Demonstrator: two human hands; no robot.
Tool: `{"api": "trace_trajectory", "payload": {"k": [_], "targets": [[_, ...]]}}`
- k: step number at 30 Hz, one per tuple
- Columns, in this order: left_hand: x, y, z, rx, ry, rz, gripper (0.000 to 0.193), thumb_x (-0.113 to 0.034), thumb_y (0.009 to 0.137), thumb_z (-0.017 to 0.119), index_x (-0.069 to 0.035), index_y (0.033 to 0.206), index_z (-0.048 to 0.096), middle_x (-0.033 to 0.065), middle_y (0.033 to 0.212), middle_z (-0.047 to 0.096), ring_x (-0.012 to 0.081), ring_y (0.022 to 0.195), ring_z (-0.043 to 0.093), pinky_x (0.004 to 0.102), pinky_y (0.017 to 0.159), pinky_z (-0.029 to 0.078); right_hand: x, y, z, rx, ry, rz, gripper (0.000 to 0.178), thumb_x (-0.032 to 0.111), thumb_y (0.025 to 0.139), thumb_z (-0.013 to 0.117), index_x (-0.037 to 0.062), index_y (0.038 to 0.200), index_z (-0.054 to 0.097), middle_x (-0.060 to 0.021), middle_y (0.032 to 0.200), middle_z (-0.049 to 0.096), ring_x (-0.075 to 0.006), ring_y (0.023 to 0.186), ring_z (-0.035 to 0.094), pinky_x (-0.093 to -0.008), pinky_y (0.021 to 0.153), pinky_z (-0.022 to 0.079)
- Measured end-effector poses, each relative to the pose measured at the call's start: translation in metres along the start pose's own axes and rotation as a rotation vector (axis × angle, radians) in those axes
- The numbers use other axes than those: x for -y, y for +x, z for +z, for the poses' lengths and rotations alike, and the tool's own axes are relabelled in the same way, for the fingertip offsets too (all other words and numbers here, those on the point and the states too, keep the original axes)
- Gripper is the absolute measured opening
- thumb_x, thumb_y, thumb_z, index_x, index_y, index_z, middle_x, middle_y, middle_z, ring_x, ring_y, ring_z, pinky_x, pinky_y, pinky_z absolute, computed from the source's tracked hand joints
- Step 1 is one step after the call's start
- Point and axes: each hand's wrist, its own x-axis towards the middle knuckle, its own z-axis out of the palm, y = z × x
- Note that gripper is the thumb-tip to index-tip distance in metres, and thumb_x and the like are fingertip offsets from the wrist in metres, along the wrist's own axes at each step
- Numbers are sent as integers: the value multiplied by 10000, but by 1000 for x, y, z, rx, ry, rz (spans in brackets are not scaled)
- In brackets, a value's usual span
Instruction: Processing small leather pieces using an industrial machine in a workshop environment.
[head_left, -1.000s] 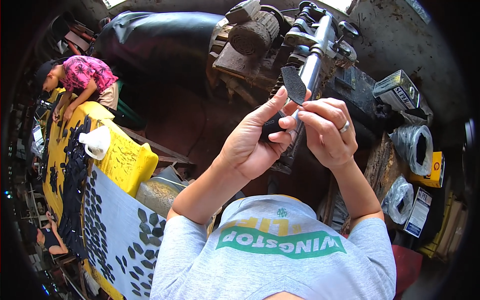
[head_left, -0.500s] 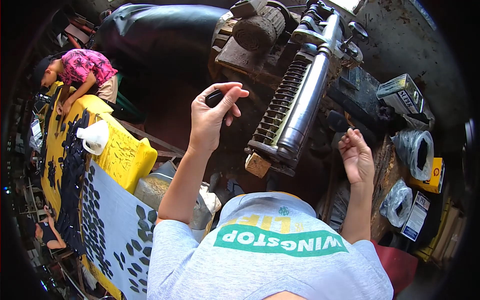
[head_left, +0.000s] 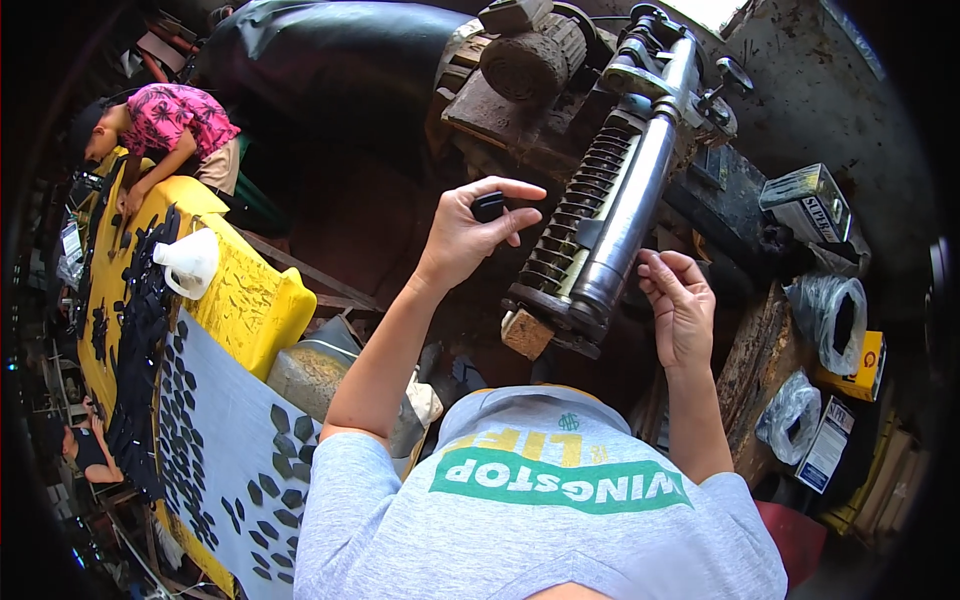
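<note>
My left hand (head_left: 474, 234) is left of the roller machine, its other fingers curled round a small black flat piece (head_left: 488, 207) while thumb and forefinger stand apart. A dark flat piece (head_left: 590, 233) rests against the left side of the shiny metal roller (head_left: 634, 205), beside a row of dark rings (head_left: 562, 218). Close to the roller's right side is my right hand (head_left: 682, 305). Its thumb and forefinger are pinched together, and whatever lies between them cannot be made out. A wooden block (head_left: 526, 334) sits at the machine's near end.
A motor (head_left: 533, 62) stands behind the machine. On the right are a box-shaped tin (head_left: 808, 203) and clear plastic bags (head_left: 828, 312). Left, a person (head_left: 180, 135) bends over a yellow surface (head_left: 245, 285) bearing black strips and a white jug (head_left: 188, 262). Black pieces cover a grey sheet (head_left: 225, 440).
My left hand has moved right, toward the roller. My right hand has moved left to the roller's side; the dark piece at its fingertips no longer shows there. A dark piece now shows at the roller.
</note>
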Motion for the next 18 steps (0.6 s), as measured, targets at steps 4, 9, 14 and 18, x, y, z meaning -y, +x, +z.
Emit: {"api": "trace_trajectory", "payload": {"k": [4,9,14,18], "targets": [[9,5,0,98,6,87,219,1,714,706,-40,926,668,76,1071,617,25,634,544,179,595,467,1,-2,-5,-59,-103,-110,87,13,816,617,3,899,594,-102,917,636,-110,776,600,-212,713,488],[16,13,-3,169,82,178,229,14,711,699,-61,927,674,77,1062,621,36,680,556,183,608,471,-5,-6,-26,-123,-72,-94,93,6,812,616,8,903,597,-88,901,633,-110,770,597,-217,717,486],[21,20,-2,238,74,166,252,25,703,698,-71,935,678,67,1040,627,52,706,559,189,609,471,-9,-10,-37,-157,-52,-66,96,7,814,613,9,907,590,-87,892,629,-122,773,598,-236,744,486],[27,25,-2,219,87,262,249,18,702,703,-72,933,682,63,967,646,58,692,555,187,584,460,-10,-9,-45,-159,-36,-58,98,5,815,612,8,910,588,-91,897,629,-126,776,599,-238,747,485]]}}
